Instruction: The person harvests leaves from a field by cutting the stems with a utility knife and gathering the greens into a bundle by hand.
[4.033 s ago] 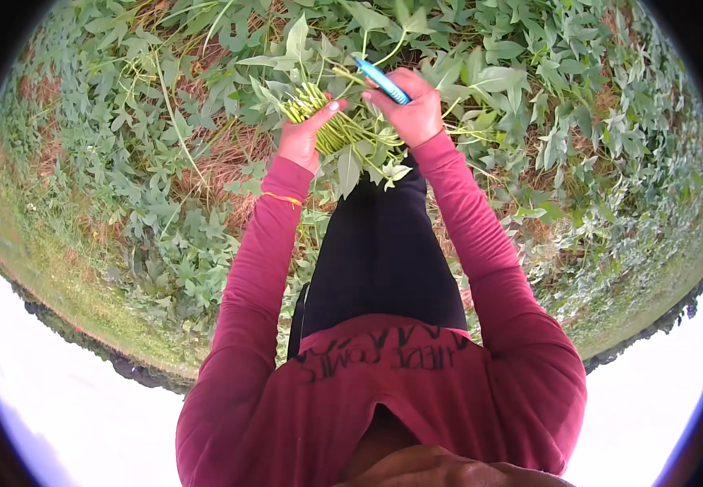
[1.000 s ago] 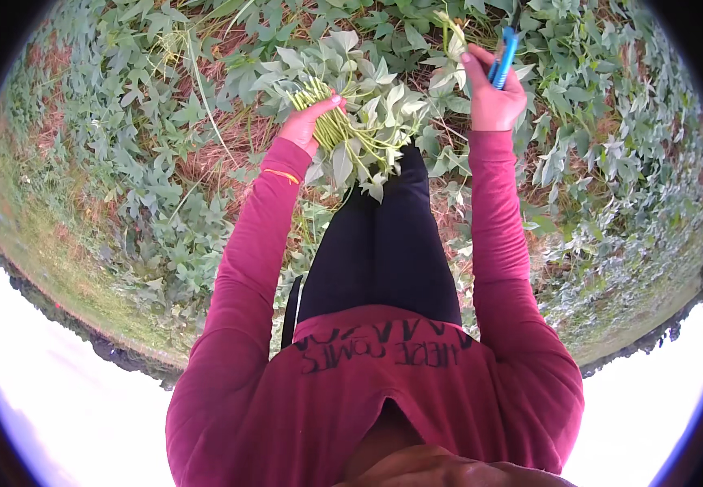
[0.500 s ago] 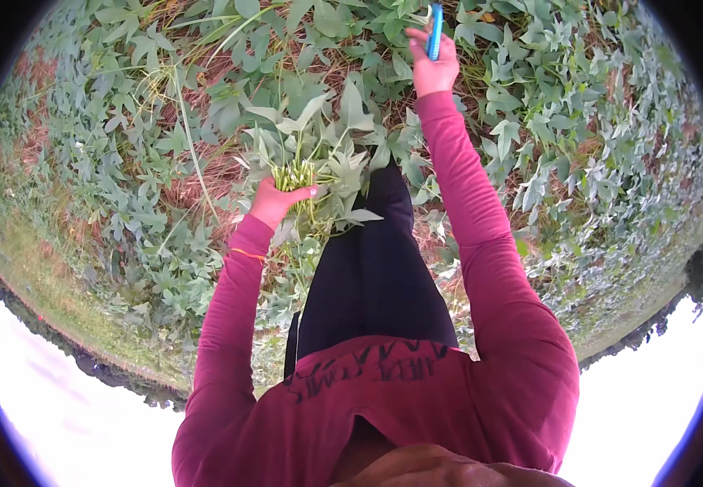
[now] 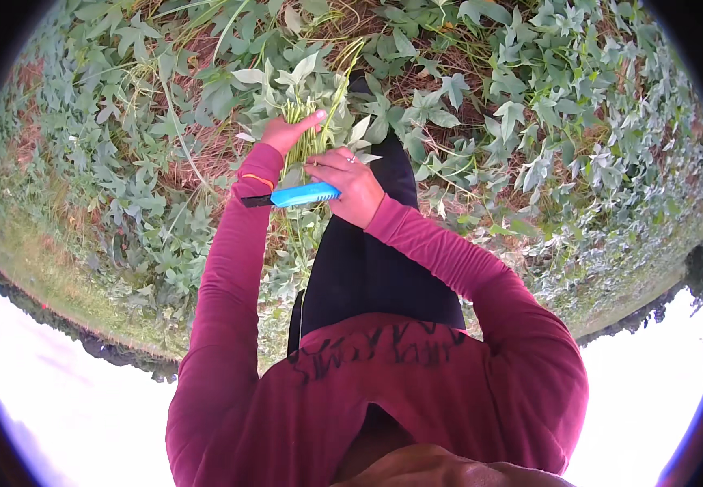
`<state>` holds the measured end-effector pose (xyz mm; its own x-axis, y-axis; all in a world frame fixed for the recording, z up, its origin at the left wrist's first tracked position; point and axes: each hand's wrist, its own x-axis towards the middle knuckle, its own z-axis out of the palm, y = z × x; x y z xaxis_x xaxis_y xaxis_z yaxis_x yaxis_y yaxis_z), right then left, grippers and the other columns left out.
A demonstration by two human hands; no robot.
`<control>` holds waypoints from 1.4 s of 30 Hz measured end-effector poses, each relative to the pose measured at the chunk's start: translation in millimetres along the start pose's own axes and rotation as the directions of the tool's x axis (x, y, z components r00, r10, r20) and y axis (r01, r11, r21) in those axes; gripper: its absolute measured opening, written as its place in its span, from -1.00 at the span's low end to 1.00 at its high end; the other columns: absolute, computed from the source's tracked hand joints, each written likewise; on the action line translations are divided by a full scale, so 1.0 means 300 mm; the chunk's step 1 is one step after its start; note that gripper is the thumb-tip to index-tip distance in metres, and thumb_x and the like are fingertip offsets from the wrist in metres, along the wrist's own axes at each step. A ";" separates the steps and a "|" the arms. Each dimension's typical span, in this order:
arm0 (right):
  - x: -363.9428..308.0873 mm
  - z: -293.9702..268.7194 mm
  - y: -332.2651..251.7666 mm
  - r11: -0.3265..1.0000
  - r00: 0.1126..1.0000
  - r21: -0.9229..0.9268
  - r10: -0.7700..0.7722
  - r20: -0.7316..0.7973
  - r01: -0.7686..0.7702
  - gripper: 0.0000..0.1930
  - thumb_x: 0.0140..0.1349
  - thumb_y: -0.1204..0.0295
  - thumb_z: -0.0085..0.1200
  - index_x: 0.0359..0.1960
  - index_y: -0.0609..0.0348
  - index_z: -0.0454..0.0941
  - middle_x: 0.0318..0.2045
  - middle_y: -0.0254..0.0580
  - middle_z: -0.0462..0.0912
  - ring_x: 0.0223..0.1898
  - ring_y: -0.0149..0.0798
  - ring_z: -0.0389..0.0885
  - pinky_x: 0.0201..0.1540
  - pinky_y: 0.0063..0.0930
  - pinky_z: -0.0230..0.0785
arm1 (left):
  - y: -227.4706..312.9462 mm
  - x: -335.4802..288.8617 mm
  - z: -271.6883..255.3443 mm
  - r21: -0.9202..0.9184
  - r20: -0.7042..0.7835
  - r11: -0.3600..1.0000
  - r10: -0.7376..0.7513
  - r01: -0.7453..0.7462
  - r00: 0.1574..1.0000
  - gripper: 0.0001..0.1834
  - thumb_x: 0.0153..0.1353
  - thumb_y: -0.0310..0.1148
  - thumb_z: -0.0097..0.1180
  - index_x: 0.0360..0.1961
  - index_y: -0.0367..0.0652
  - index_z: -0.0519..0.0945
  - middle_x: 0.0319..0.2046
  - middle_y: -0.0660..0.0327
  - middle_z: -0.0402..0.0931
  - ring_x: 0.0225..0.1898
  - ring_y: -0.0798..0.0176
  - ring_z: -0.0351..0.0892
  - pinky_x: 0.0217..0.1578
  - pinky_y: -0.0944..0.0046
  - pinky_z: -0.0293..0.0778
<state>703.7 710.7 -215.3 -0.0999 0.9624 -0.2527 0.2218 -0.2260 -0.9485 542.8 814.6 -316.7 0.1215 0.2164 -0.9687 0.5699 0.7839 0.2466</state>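
Observation:
A bunch of leafy green vine cuttings (image 4: pixel 299 144) is gripped in my left hand (image 4: pixel 285 134), its thumb laid across the stems. The pale cut ends are bunched together, and broad leaves spread around them. Close beside it, my right hand (image 4: pixel 353 188) is closed around a blue cutter knife (image 4: pixel 306 195) whose black end points left over my left wrist. The fingers of that hand also pinch a long vine stem (image 4: pixel 340 99), which runs up along the right side of the bunch. Whether a blade is out cannot be made out.
Leafy vines (image 4: pixel 522 122) cover the ground all around, with dry brown straw (image 4: pixel 193 162) showing between them. My dark-trousered leg (image 4: pixel 392 174) stands among the plants just right of the bunch. A line of trees (image 4: pixel 108 349) borders the field.
My right hand has come down and left from the far foliage to the bunch, bringing the knife and a vine stem. My left hand, with the bunch, has moved slightly farther away.

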 end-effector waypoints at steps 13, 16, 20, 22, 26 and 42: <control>0.242 -0.159 0.470 0.454 0.710 -0.755 0.704 -0.021 -0.473 -0.42 0.29 -0.15 0.01 -0.20 0.20 0.69 -0.25 0.09 0.72 -0.17 0.05 0.72 -0.14 -0.08 0.57 | -0.272 -0.095 0.068 0.043 -0.152 0.999 -0.009 0.016 0.988 -0.41 -0.26 -0.30 0.60 -0.17 -0.34 0.65 -0.28 0.15 0.67 -0.30 0.26 0.61 -0.16 0.25 0.52; 0.242 -0.062 0.723 0.254 0.569 -0.809 0.814 -0.118 -0.530 -0.45 0.30 -0.10 0.03 -0.17 0.22 0.69 -0.21 0.09 0.72 -0.14 0.06 0.72 -0.08 -0.10 0.56 | -0.335 -0.068 0.064 -0.082 -0.018 0.996 -0.017 0.016 1.000 -0.50 -0.14 -0.45 0.53 -0.11 -0.31 0.65 -0.21 0.20 0.69 -0.21 0.30 0.64 -0.07 0.28 0.51; 0.166 -0.016 0.635 0.442 0.448 -0.071 0.881 -0.153 -0.894 -0.55 0.29 0.02 0.12 -0.16 0.22 0.65 -0.25 -0.08 0.73 -0.24 -0.16 0.73 -0.22 -0.24 0.58 | -0.381 -0.172 0.051 -0.266 -0.133 0.960 0.053 -0.087 0.990 -0.52 -0.12 -0.44 0.53 -0.11 -0.29 0.65 -0.21 0.22 0.69 -0.21 0.33 0.64 -0.08 0.30 0.51; 0.102 0.054 0.504 0.347 0.461 0.588 0.886 0.051 -0.731 -0.64 0.29 0.20 0.21 -0.07 0.24 0.59 -0.29 -0.10 0.73 -0.34 -0.29 0.72 -0.29 -0.37 0.56 | -0.366 -0.196 0.105 -0.188 -0.189 0.976 0.073 -0.109 0.979 -0.51 -0.12 -0.43 0.54 -0.11 -0.29 0.65 -0.21 0.23 0.69 -0.21 0.35 0.64 -0.10 0.31 0.51; 0.148 0.109 0.342 0.462 0.663 0.807 0.739 -0.122 -0.367 -0.71 0.30 0.51 0.17 0.05 0.27 0.58 -0.30 -0.18 0.72 -0.33 -0.39 0.68 -0.32 -0.60 0.49 | -0.269 -0.207 0.190 -0.095 -0.189 0.968 0.211 -0.232 0.959 -0.47 -0.11 -0.34 0.58 -0.10 -0.28 0.65 -0.21 0.26 0.68 -0.22 0.38 0.62 -0.13 0.33 0.52; 0.198 -0.171 0.192 0.988 0.992 0.132 -0.060 -0.109 0.075 -0.79 0.11 0.63 0.26 -0.20 0.14 0.71 -0.27 -0.23 0.67 -0.19 -0.27 0.61 -0.08 -0.43 0.45 | 0.136 -0.178 0.028 -0.497 -0.115 0.785 0.362 -0.369 0.925 -0.71 0.19 -0.55 0.23 -0.04 -0.33 0.65 -0.15 0.13 0.68 -0.14 0.25 0.67 -0.03 0.23 0.54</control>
<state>760.4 762.6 -275.2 -0.0065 0.9850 -0.1725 0.0835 -0.1713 -0.9817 566.5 830.2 -255.1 0.2248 0.5508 -0.8038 -0.0010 0.8250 0.5651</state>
